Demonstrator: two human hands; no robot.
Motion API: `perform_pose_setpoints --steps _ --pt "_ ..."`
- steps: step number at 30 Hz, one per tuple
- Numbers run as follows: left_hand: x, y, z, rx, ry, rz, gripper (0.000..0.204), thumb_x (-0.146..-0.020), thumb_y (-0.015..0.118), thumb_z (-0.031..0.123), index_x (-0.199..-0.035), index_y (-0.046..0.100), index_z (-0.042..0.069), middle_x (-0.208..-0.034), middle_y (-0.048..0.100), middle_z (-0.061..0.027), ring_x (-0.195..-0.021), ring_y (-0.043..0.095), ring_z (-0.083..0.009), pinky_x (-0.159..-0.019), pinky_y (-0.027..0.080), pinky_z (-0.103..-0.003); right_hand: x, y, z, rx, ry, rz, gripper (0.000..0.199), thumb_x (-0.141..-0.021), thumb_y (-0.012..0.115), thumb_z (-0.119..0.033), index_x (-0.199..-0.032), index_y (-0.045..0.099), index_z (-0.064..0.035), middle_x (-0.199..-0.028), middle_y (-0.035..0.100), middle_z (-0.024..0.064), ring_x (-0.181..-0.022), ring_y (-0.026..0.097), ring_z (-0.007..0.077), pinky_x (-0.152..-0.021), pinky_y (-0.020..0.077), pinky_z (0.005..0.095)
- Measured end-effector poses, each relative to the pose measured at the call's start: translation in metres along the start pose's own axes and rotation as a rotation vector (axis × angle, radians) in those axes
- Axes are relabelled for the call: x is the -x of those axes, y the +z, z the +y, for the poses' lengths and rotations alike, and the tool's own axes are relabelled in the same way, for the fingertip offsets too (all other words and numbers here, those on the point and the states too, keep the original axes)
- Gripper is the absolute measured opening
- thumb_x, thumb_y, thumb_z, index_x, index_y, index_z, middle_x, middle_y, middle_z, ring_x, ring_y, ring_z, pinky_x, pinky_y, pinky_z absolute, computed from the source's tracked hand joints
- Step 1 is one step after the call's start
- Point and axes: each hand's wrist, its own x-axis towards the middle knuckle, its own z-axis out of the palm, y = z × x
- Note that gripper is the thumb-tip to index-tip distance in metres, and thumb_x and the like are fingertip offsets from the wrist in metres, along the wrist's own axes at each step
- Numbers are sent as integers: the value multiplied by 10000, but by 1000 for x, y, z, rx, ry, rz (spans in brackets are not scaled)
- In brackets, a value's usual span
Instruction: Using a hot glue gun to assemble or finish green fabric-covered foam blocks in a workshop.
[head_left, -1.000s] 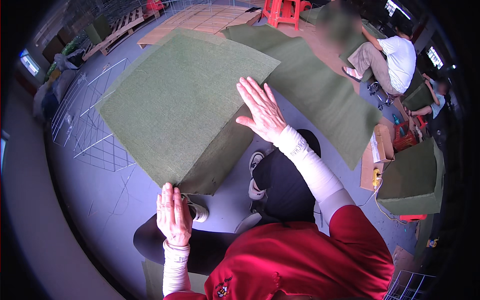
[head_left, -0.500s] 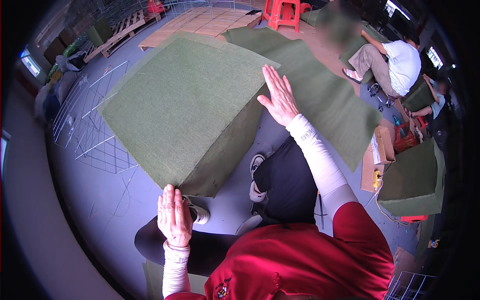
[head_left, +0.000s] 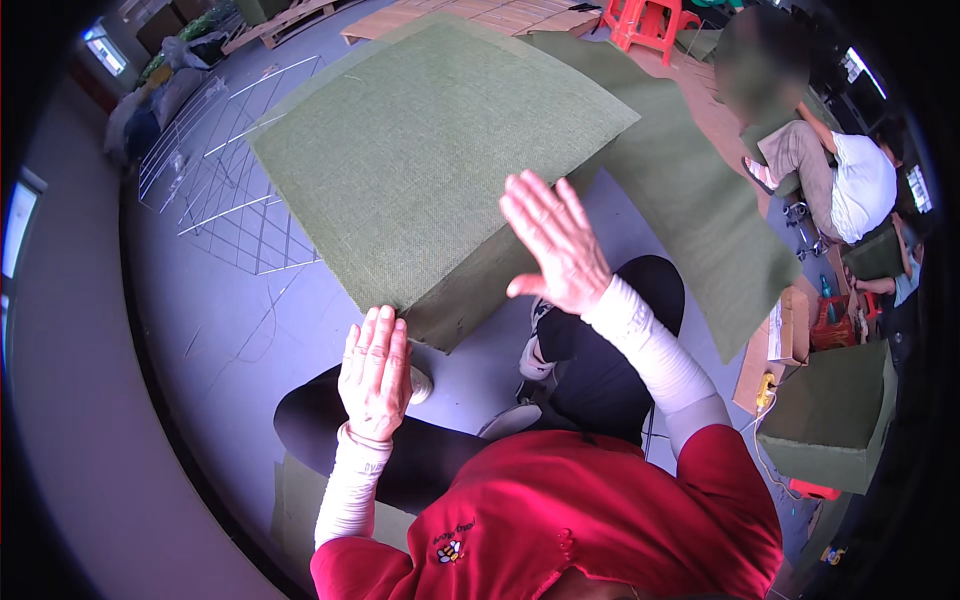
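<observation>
A large box covered in green woven fabric (head_left: 440,130) stands in front of my knees, its flat top facing me. My left hand (head_left: 376,375) lies at the box's near corner, fingers stretched out and side by side, the tips at the edge. Over the near right edge of the top is my right hand (head_left: 558,245), thumb spread away from straight fingers. It holds nothing; whether it touches the fabric I cannot tell. Part of the box's shaded side shows below that edge.
Wire frames (head_left: 250,190) lie on the floor to the left. A green fabric sheet (head_left: 690,190) spreads at the right. Another green box (head_left: 830,410), a cardboard box (head_left: 790,325) and a yellow power socket (head_left: 766,390) are further right. A seated person (head_left: 860,185) works beyond, near red stools (head_left: 648,25).
My right hand has come from the far right corner back along the edge toward me. The left hand stays at the near corner. The whole view has shifted.
</observation>
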Motion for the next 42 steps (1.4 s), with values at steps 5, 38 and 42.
perform_pose_setpoints --steps 5,38,42 --pt "1 -3 1 -22 -26 5 385 -760 664 -34 -1143 625 -15 -1233 598 -176 -1195 547 -348 -1010 417 -489 -7 30 -52 -25 -130 -145 894 -798 392 -702 -1458 307 -106 -1513 294 88 -1408 256 276 -1119 181 553" --pt "-55 18 -252 858 -829 203 581 -986 425 409 -1403 385 7 -1429 426 -151 -1346 372 -253 -1116 249 -407 22 48 26 -860 1018 893 582 -1027 280 -400 -1458 244 -11 -1505 291 157 -1401 272 255 -1139 185 403" --pt "-103 94 -346 1190 -939 137 777 -944 319 627 -1442 322 30 -1500 332 -109 -1407 259 -240 -1144 133 -433 35 101 135 -696 1139 1126 614 -1012 330 -444 -1423 330 13 -1491 331 150 -1388 299 224 -1140 200 342"
